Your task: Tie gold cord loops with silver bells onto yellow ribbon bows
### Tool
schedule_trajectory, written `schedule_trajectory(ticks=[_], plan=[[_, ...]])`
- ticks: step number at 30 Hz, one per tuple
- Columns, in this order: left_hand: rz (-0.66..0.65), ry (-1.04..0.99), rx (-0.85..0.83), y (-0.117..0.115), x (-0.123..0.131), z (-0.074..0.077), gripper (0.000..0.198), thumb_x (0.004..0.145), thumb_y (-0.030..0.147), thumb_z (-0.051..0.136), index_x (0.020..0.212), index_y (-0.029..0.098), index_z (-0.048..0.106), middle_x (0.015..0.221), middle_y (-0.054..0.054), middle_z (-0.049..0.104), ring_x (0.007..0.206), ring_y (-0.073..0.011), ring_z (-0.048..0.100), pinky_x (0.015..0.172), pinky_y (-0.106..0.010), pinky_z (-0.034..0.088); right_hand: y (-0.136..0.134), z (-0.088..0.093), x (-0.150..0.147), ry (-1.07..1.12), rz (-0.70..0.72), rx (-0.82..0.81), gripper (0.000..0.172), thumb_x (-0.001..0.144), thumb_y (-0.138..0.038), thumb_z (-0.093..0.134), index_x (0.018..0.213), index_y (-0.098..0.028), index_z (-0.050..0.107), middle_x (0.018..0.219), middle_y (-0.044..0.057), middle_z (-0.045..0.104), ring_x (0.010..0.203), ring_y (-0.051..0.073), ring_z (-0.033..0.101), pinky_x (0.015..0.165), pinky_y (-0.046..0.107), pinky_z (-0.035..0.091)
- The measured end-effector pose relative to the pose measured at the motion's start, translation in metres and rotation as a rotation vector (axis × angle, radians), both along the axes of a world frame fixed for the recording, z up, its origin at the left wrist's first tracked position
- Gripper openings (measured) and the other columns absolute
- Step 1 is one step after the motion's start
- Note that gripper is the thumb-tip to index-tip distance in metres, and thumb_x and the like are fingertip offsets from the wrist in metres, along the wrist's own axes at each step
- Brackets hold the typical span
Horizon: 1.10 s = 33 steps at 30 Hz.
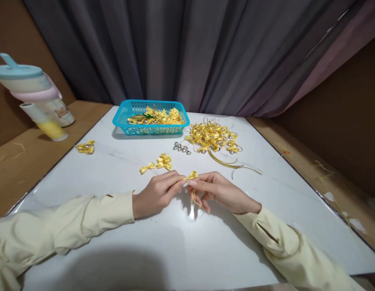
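My left hand (158,193) and my right hand (219,192) meet at the middle of the white table (120,242), fingertips pinched together on a small yellow ribbon bow (192,175). A thin yellow strand hangs down from the bow under my right fingers. Both sleeves are pale cream. Just beyond my hands lie two loose yellow bows (158,163).
A blue plastic basket (151,117) with yellow bows stands at the back. A heap of yellow bows with silver beads (213,138) lies to its right, silver beads (181,148) beside it. One bow (85,147) lies at far left. A pastel lidded cup (35,97) stands on the brown ledge.
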<state>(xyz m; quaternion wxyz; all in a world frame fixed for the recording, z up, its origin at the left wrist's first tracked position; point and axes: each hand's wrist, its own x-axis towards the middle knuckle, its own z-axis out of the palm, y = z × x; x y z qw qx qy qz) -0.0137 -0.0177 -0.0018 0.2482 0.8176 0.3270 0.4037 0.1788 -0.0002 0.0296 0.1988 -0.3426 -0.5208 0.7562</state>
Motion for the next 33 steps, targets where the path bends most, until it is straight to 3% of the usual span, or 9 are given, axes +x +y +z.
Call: schedule_trajectory(ticks=[5, 10, 14, 17, 21, 24, 28, 30, 33], plan=[[0.013, 0.017, 0.032, -0.001, -0.001, -0.001, 0.019, 0.091, 0.016, 0.041, 0.092, 0.013, 0.06, 0.071, -0.004, 0.056, 0.064, -0.0128, 0.05, 0.06, -0.024, 0.041, 0.0, -0.002, -0.003, -0.036, -0.079, 0.026, 0.029, 0.075, -0.037, 0.068, 0.066, -0.009, 0.063, 0.056, 0.0, 0.059, 0.041, 0.005, 0.049, 0.04, 0.018, 0.042], [0.052, 0.031, -0.027, -0.001, 0.001, 0.002, 0.022, 0.091, 0.019, 0.041, 0.08, 0.015, 0.059, 0.062, 0.0, 0.051, 0.057, -0.0111, 0.046, 0.056, -0.023, 0.039, -0.001, -0.003, -0.003, -0.153, -0.117, 0.204, 0.033, 0.072, -0.042, 0.069, 0.059, -0.013, 0.059, 0.046, -0.003, 0.055, 0.039, 0.007, 0.049, 0.043, 0.02, 0.041], [0.07, 0.018, -0.086, 0.001, 0.002, 0.003, 0.024, 0.091, 0.021, 0.042, 0.073, 0.016, 0.057, 0.061, 0.001, 0.051, 0.057, -0.0109, 0.047, 0.057, -0.023, 0.039, -0.002, -0.004, -0.003, -0.198, -0.121, 0.248, 0.034, 0.071, -0.044, 0.069, 0.061, -0.013, 0.059, 0.047, -0.003, 0.055, 0.04, 0.008, 0.05, 0.045, 0.021, 0.041], [0.055, -0.031, -0.188, 0.003, 0.002, 0.005, 0.027, 0.091, 0.022, 0.043, 0.068, 0.016, 0.055, 0.061, 0.001, 0.052, 0.058, -0.0103, 0.047, 0.058, -0.023, 0.038, -0.002, -0.004, -0.003, -0.209, -0.099, 0.247, 0.036, 0.072, -0.046, 0.067, 0.062, -0.013, 0.06, 0.046, -0.003, 0.055, 0.04, 0.009, 0.051, 0.046, 0.021, 0.041], [0.016, -0.164, -0.465, 0.005, 0.003, 0.008, 0.032, 0.09, 0.031, 0.044, 0.064, 0.015, 0.053, 0.059, 0.002, 0.049, 0.05, -0.0078, 0.042, 0.05, -0.022, 0.035, 0.005, -0.002, 0.005, -0.253, -0.068, 0.271, 0.037, 0.071, -0.049, 0.067, 0.072, -0.013, 0.062, 0.051, -0.003, 0.055, 0.043, 0.008, 0.048, 0.045, 0.021, 0.04], [-0.033, -0.27, -0.636, 0.006, 0.004, 0.01, 0.033, 0.089, 0.038, 0.046, 0.067, 0.014, 0.054, 0.058, 0.003, 0.048, 0.046, -0.0067, 0.038, 0.045, -0.022, 0.034, 0.017, -0.001, 0.018, -0.411, -0.115, 0.415, 0.042, 0.073, -0.055, 0.062, 0.071, -0.013, 0.063, 0.053, -0.003, 0.052, 0.044, 0.007, 0.043, 0.043, 0.02, 0.034], [-0.084, -0.335, -0.729, 0.009, 0.005, 0.011, 0.032, 0.087, 0.039, 0.049, 0.068, 0.014, 0.054, 0.058, 0.003, 0.047, 0.047, -0.0066, 0.04, 0.046, -0.021, 0.035, 0.034, -0.007, 0.035, -0.734, -0.303, 0.678, 0.055, 0.083, -0.061, 0.043, 0.063, -0.014, 0.062, 0.05, -0.001, 0.049, 0.047, 0.01, 0.042, 0.048, 0.023, 0.033], [-0.101, -0.351, -0.753, 0.01, 0.005, 0.01, 0.031, 0.087, 0.038, 0.049, 0.068, 0.013, 0.054, 0.06, 0.002, 0.049, 0.048, -0.0064, 0.041, 0.047, -0.021, 0.035, 0.037, -0.01, 0.039, -0.839, -0.369, 0.845, 0.056, 0.086, -0.059, 0.039, 0.064, -0.014, 0.064, 0.056, 0.002, 0.053, 0.055, 0.014, 0.048, 0.056, 0.026, 0.037], [-0.133, -0.372, -0.787, 0.012, 0.003, 0.007, 0.028, 0.088, 0.035, 0.049, 0.071, 0.013, 0.055, 0.065, 0.001, 0.051, 0.05, -0.0062, 0.042, 0.049, -0.021, 0.035, 0.033, -0.011, 0.037, -0.874, -0.43, 1.09, 0.043, 0.085, -0.051, 0.048, 0.071, -0.016, 0.068, 0.078, 0.008, 0.059, 0.081, 0.022, 0.053, 0.076, 0.036, 0.04]])
